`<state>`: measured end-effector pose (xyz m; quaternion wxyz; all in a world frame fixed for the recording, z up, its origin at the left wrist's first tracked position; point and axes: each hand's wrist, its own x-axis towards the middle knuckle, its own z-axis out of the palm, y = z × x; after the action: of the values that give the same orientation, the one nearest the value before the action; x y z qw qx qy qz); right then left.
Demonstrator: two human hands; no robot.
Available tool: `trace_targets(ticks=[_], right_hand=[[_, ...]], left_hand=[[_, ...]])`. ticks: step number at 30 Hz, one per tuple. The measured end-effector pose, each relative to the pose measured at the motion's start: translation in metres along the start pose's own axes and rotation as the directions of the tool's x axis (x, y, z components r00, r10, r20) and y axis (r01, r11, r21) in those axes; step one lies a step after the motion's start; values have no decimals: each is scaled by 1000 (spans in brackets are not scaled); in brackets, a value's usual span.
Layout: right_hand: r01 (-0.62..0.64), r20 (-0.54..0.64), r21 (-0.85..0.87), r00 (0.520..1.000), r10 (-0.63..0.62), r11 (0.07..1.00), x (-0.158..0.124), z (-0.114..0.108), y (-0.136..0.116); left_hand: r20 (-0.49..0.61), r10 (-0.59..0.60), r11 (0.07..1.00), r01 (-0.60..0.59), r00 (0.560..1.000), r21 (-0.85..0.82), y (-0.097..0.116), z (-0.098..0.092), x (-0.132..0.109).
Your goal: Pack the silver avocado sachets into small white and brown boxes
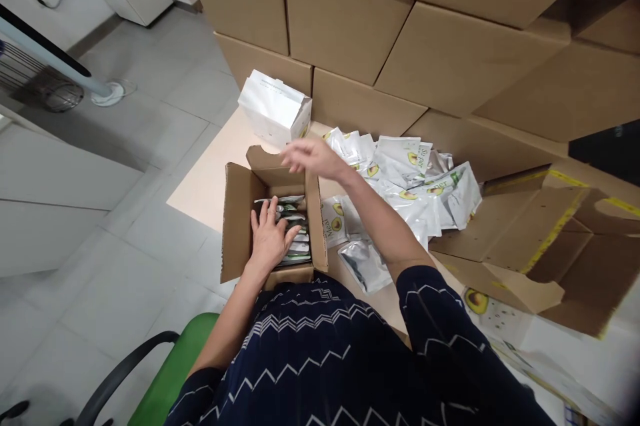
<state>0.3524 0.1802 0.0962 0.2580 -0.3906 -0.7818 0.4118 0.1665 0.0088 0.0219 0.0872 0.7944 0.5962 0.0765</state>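
Observation:
An open cardboard box stands on the table right in front of me, its flaps folded outward. Inside it, several flat pouches are packed on edge in a row. My left hand reaches into this box and rests on the pouches with its fingers spread. Over the far right corner of the box hovers my right hand, its fingers loosely stretched to the left and slightly blurred, with nothing visible in them. To the right lies a heap of white pouches printed with avocados.
Behind the box stands a white carton. Stacked cardboard boxes form a wall along the back. An opened cardboard box with yellow tape lies at the right. A green chair is at lower left, beside the tiled floor.

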Motion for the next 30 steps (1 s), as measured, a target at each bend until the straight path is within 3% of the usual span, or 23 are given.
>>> trace_targets(ticks=[2, 4, 5, 7, 10, 12, 16, 20, 23, 26, 28, 30], right_hand=[[-115, -315, -3, 943, 108, 993, 8, -16, 42], [-296, -444, -139, 872, 207, 945, 14, -24, 88], [-402, -427, -220, 859, 283, 889, 16, -24, 110], [-498, -320, -397, 863, 392, 771, 16, -16, 145], [-422, -113, -621, 882, 457, 661, 12, 13, 177], [-370, -48, -708, 875, 481, 602, 10, 34, 190], [-380, -106, -757, 874, 474, 532, 5, 63, 204], [-405, -145, -739, 876, 461, 538, -5, 66, 204], [-388, -118, -688, 894, 433, 614, -13, 59, 192], [-350, -187, -494, 937, 296, 796, -23, 48, 175], [-349, -375, -234, 894, 246, 908, -34, 41, 168], [-312, -574, 47, 769, 281, 949, -50, 36, 165]], left_hand=[[-6, -3, 1000, 3, 1000, -8, 0, 1, 0], [-9, -15, 1000, 14, 1000, -26, 1, 2, 0], [-9, -23, 999, 22, 1000, -36, 1, 2, 0], [-8, -37, 998, 37, 999, -51, 1, 2, 1], [-10, -45, 998, 45, 999, -52, 1, 4, 1], [-14, -43, 998, 42, 999, -44, 1, 4, 1], [-19, -36, 999, 35, 999, -28, 1, 6, 0], [-20, -37, 999, 37, 999, -23, 0, 7, 0], [-21, -28, 999, 28, 999, -15, 1, 7, 1], [-21, -31, 999, 30, 999, -13, 1, 7, 2], [-24, -33, 999, 32, 999, -26, 1, 7, 2], [-30, -30, 999, 29, 999, -39, 1, 8, 1]])
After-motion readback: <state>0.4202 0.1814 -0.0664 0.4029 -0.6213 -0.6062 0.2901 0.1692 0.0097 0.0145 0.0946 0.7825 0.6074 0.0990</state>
